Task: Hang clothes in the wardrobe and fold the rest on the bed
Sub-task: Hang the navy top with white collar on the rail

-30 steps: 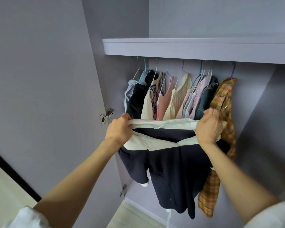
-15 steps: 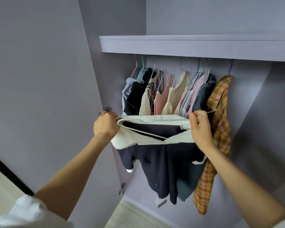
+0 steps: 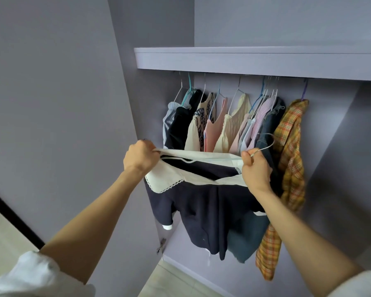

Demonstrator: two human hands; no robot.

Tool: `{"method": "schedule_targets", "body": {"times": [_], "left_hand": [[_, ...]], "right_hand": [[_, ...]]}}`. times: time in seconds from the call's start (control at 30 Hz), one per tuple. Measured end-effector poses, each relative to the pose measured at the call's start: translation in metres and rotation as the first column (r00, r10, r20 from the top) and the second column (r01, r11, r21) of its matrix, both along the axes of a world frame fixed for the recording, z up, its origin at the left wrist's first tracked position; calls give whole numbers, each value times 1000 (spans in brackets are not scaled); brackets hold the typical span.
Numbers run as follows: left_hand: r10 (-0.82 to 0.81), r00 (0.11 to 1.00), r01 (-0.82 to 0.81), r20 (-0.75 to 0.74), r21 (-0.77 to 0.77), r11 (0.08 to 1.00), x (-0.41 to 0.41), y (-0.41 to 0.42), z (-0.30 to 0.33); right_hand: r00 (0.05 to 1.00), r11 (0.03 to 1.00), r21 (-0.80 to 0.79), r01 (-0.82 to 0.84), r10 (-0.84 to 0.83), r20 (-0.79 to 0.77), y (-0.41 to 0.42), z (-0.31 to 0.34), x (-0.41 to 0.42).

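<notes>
The navy top (image 3: 204, 211) is held by its cream collar in the left hand (image 3: 140, 159); its hanger (image 3: 263, 146) is gripped by the right hand (image 3: 255, 170).

Roughly ten hung garments (image 3: 231, 125), two hands (image 3: 140, 157).

We see no readable text, labels, brands, numbers or signs anywhere in this view.
</notes>
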State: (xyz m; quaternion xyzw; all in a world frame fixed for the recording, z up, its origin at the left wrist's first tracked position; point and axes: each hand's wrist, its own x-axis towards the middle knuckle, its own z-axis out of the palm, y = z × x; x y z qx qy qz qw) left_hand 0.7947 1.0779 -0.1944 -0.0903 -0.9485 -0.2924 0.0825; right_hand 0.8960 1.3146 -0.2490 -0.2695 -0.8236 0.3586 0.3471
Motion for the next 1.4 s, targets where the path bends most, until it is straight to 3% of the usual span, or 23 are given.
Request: {"method": "schedule_targets", "body": {"times": [0.1, 0.17, 0.23, 0.33, 0.43, 0.5, 0.57, 0.6, 0.73, 0.8, 0.87, 0.93, 1.07, 1.17, 1.23, 1.4], "left_hand": [[-53, 997, 51, -57, -33, 998, 4, 3, 9], [-108, 990, 105, -89, -32, 994, 7, 7, 15], [-167, 980, 162, -105, -58, 985, 11, 12, 17], [-238, 965, 230, -111, -81, 970, 14, 18, 14], [-288, 951, 291, -117, 13, 957, 13, 17, 12], [-291, 947, 298, -138, 36, 954, 12, 17, 12], [-301, 939, 309, -164, 24, 951, 14, 19, 9], [-321, 931, 329, -172, 20, 944, 15, 20, 7], [-408, 903, 425, -131, 149, 893, 13, 19, -1], [-389, 917, 399, -91, 253, 881, 6, 8, -10], [-336, 941, 333, -35, 262, 906, -1, -7, -25], [-297, 951, 271, 82, 238, 933, -6, -19, -40], [-309, 890, 182, 334, 361, 915, -8, -16, -63], [-144, 966, 95, 214, 222, 970, -15, -10, -61], [-55, 992, 28, 114, 229, 973, -20, -11, -51], [-36, 997, 20, 71, 211, 977, -25, -5, -36]], "right_hand": [[997, 980, 198, -24, 9, 80, -8, -5, 0], [983, 937, 329, -114, 58, 176, -13, -7, -4], [949, 900, 361, -244, 144, 281, -18, -5, -8], [937, 922, 191, -335, 304, 174, -18, 3, -13], [927, 923, 86, -376, 376, 24, -15, 8, -12], [866, 866, 88, -492, 476, 154, -17, 10, -11], [744, 796, -15, -605, 572, 345, -25, 16, -8], [707, 776, -72, -627, 606, 365, -27, 19, -8], [851, 854, -113, -508, 518, 91, -23, 30, -7], [874, 873, -122, -472, 481, 65, -16, 27, -8], [893, 884, -159, -440, 449, 23, -9, 23, -7], [910, 888, -199, -414, 409, -67, -2, 24, -1], [913, 882, -261, -392, 339, -227, 11, 25, 8], [919, 904, -215, -369, 322, -227, 22, 25, 16], [940, 929, -176, -325, 295, -173, 34, 20, 22], [956, 938, -199, -284, 261, -136, 47, 5, 32]]}}
